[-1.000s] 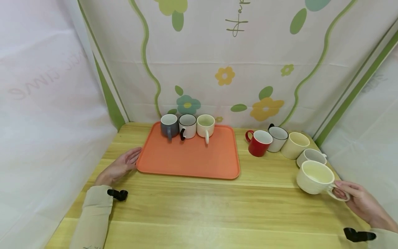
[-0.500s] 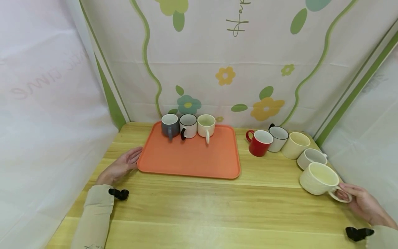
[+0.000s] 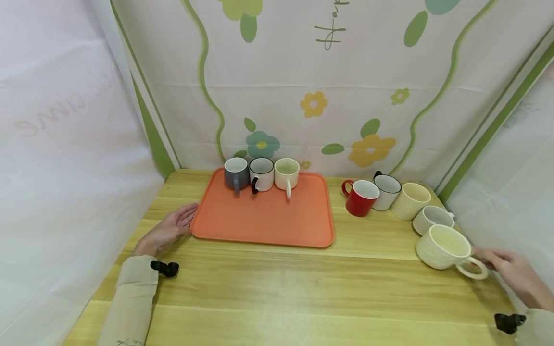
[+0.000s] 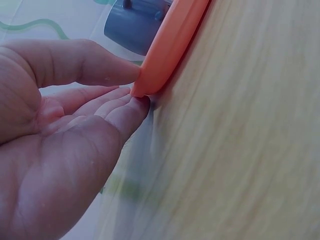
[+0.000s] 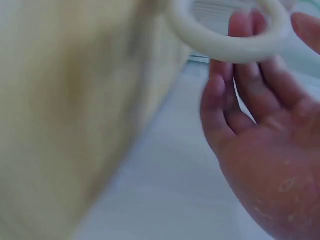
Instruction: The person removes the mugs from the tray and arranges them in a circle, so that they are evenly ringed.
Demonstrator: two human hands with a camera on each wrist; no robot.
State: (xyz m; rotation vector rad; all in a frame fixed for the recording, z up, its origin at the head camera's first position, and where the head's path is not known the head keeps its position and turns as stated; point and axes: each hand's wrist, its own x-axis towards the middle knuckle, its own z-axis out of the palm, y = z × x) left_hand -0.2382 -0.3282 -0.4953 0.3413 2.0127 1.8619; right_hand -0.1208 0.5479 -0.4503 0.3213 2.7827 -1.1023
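An orange tray [image 3: 259, 221] lies on the table, and my left hand [image 3: 166, 231] pinches its left rim. The left wrist view shows the thumb [image 4: 102, 65] on one side of the tray's edge [image 4: 165, 55] and fingers on the other. At the far right stands a large cream mug [image 3: 436, 251], its ring handle turned towards my right hand [image 3: 515, 275]. In the right wrist view the thumb is apart from the handle [image 5: 220, 45], and loosely bent fingers lie behind it. Whether a fingertip touches the mug cannot be told.
Along the tray's back edge stand a grey-blue mug [image 3: 235, 177], a white black-rimmed mug [image 3: 265, 180] and a pale green mug [image 3: 285, 178]. Right of the tray are a red mug [image 3: 359, 204], another black-rimmed mug [image 3: 385, 198], a yellow mug [image 3: 407, 206] and a white cup [image 3: 426, 223].
My right hand has let go of the cream mug's handle and moved a little to the right. The mug shifted slightly right, then stayed. My left hand stays at the tray's rim.
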